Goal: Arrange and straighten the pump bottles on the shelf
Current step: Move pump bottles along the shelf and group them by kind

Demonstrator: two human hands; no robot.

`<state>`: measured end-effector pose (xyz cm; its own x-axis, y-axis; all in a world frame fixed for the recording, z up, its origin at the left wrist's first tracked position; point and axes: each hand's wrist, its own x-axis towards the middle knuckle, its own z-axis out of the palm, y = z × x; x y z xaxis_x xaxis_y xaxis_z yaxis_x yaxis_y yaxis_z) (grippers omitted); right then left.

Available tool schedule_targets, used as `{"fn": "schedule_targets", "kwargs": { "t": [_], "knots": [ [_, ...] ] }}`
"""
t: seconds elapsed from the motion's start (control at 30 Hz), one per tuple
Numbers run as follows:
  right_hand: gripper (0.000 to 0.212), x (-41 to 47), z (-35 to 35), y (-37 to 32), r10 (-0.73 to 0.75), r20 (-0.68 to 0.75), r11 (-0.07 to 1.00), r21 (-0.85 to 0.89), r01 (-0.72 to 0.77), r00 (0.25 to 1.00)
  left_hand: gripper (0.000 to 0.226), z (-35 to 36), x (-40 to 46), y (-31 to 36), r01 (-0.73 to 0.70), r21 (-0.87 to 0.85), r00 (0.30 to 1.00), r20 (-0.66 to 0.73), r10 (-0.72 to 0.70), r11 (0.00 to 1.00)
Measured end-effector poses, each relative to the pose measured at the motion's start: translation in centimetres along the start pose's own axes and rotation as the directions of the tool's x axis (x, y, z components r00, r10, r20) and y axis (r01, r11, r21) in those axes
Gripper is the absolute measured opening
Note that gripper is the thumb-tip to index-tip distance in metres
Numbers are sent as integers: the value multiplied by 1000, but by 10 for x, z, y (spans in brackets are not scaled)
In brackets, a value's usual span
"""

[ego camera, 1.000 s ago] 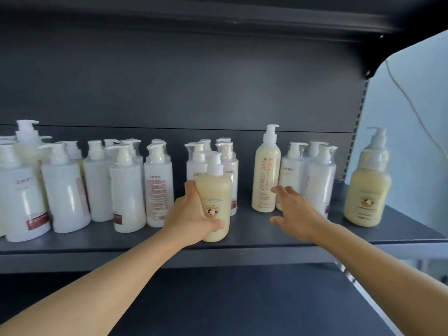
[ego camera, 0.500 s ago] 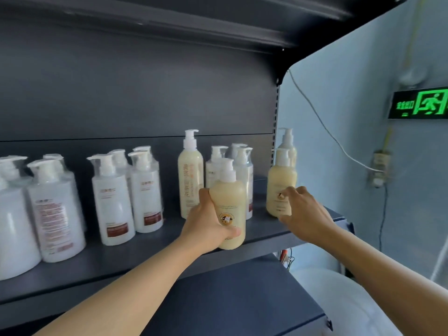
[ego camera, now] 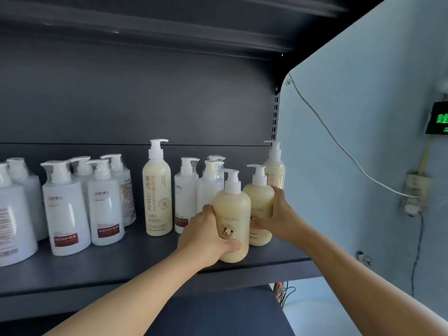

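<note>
Now, left hand (ego camera: 206,235): wrapped around the front cream bottle (ego camera: 232,214), thumb across its lower front, fingers behind it.
Front cream bottle: upright at the front right part of the dark shelf (ego camera: 121,267), filled with pale yellow liquid, round cow emblem on its label.
Right hand (ego camera: 278,218): closed on the second cream bottle (ego camera: 259,202) from its right side.
Second cream bottle: upright, just behind and right of the front one, the two touching or nearly so; same pale yellow fill.
Rear cream bottle (ego camera: 275,169): at the shelf's right end, partly hidden behind the second one.
Tall bottle (ego camera: 157,192): cream contents, Chinese lettering down its front, standing alone mid-shelf.
White bottles (ego camera: 65,209): clustered on the left with dark red label bands; three more (ego camera: 186,190) stand behind the left hand.
Hard to make out: small label print is blurred; the leftmost white bottle is cut by the frame edge.
Wall (ego camera: 363,117): green sign (ego camera: 437,118) cut off at right.
</note>
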<state>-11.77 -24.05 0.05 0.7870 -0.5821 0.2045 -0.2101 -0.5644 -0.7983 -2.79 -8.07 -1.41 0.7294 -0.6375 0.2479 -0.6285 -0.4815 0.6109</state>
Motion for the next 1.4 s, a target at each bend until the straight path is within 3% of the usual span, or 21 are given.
{"fn": "schedule_targets", "kwargs": {
  "t": [0.13,0.53,0.67,0.77,1.0,1.2,1.4],
  "knots": [
    [90,9,-5,7,-5,60,999,49,2,998,69,5,2,9,30,72,999,-25,-28,997],
    [71,1,-33,10,90,38,978,-194,-81,995,78,14,12,28,61,238,996,-84,-42,969],
    [85,-13,-32,-9,-109,-109,907,-418,54,988,71,4,6,23,30,336,996,-85,-1,941],
    [82,-23,-28,-31,-323,-170,805,-566,176,931,65,-12,1,12,46,388,993,-117,0,920],
    [62,-17,1,-87,-499,-25,701,-599,387,866,61,-60,1,-14,99,346,978,-206,-27,933],
    [40,22,17,-127,-420,49,631,-702,330,906,49,-98,33,-14,-21,366,962,-247,119,930],
    [32,53,29,-138,-246,139,605,-751,264,959,45,-114,86,-10,-139,328,971,-141,194,934]
  ]
}}
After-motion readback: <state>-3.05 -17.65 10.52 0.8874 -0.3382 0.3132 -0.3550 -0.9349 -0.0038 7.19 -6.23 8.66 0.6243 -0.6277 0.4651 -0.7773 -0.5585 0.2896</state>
